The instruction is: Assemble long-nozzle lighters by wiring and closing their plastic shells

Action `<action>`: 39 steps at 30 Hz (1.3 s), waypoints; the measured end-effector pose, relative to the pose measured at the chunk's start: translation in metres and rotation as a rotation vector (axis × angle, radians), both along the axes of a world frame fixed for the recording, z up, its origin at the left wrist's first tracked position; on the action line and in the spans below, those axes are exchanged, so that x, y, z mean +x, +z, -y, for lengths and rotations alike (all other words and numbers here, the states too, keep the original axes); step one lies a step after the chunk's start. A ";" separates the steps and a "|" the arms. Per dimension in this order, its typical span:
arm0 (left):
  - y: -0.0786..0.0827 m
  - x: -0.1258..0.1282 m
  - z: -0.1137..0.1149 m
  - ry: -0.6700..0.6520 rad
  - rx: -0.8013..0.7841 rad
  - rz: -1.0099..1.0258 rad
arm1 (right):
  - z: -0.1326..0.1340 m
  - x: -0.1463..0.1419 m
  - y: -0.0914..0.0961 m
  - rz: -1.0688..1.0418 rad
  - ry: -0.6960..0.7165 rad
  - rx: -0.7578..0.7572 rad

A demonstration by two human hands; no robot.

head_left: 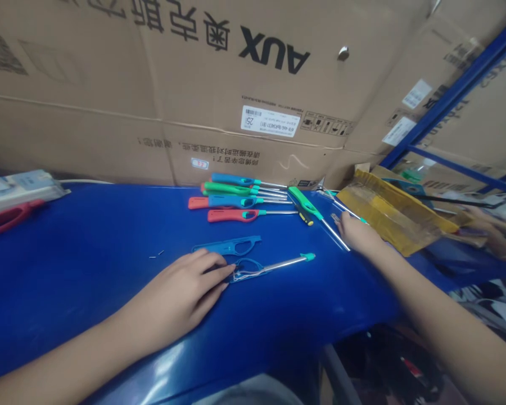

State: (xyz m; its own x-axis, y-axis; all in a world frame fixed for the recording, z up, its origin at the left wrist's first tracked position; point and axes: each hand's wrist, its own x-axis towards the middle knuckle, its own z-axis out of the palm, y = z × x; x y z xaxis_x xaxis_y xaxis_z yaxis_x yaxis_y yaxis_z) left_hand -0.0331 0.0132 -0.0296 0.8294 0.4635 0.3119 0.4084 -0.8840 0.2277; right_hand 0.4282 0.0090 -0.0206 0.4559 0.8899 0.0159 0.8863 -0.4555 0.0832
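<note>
My left hand (pixel 196 281) is closed on the body of an opened long-neck lighter (pixel 251 269), whose wires show inside its blue half-shell. The lighter's metal tube points right and ends near a teal collar (pixel 307 257). Just behind my fingers lies the other blue half-shell (pixel 227 246). My right hand (pixel 354 232) reaches to the right side, its fingers curled by a small shiny piece (pixel 334 218) that I cannot make out. A green lighter (pixel 306 201) lies beside that hand, across a black and yellow handle (pixel 307 218).
Several blue, green and red lighters, including a red one (pixel 231 215), lie behind. Two tiny pins (pixel 152 257) are at left. A power strip (pixel 23 191) and red handle (pixel 10 218) sit far left. Cardboard (pixel 152 112) walls the back; a yellow packet (pixel 392 211) lies right.
</note>
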 end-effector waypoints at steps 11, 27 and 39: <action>0.002 -0.002 -0.009 -0.052 -0.044 0.052 | 0.003 -0.103 0.026 -0.176 0.677 -0.049; 0.000 -0.006 -0.013 -0.091 -0.063 0.024 | -0.032 -0.132 0.015 -0.603 0.876 0.091; 0.003 0.000 -0.006 -0.080 -0.100 -0.012 | -0.022 -0.117 0.023 -0.799 1.004 -0.017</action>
